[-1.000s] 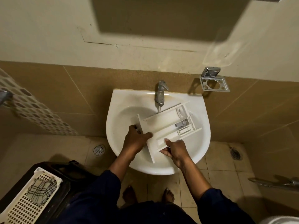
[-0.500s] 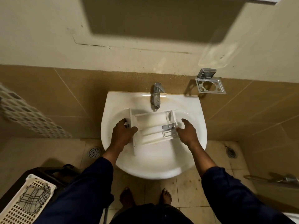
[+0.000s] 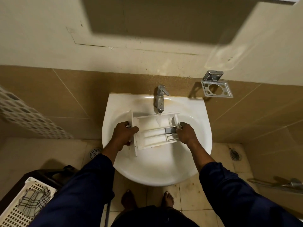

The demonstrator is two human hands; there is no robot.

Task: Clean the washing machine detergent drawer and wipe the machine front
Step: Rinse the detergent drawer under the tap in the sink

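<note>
A white detergent drawer [image 3: 152, 131] lies level inside the white sink [image 3: 157, 169], its compartments facing up under the chrome tap [image 3: 159, 99]. A thin stream of water falls from the tap into the drawer's back compartment. My left hand [image 3: 123, 134] grips the drawer's front panel at its left end. My right hand [image 3: 185, 133] holds the drawer's right end, fingers curled at its edge. The washing machine is out of view.
A metal holder [image 3: 216, 86] is fixed to the tiled wall right of the tap. A white perforated basket [image 3: 21, 205] with a checked cloth sits at lower left. Floor drains [image 3: 95, 152] lie on the tiles. A spray hose [image 3: 278, 185] hangs at right.
The drawer went from tilted to level under the tap. My right hand moved from the drawer's near side to its right end. The head camera shifted closer.
</note>
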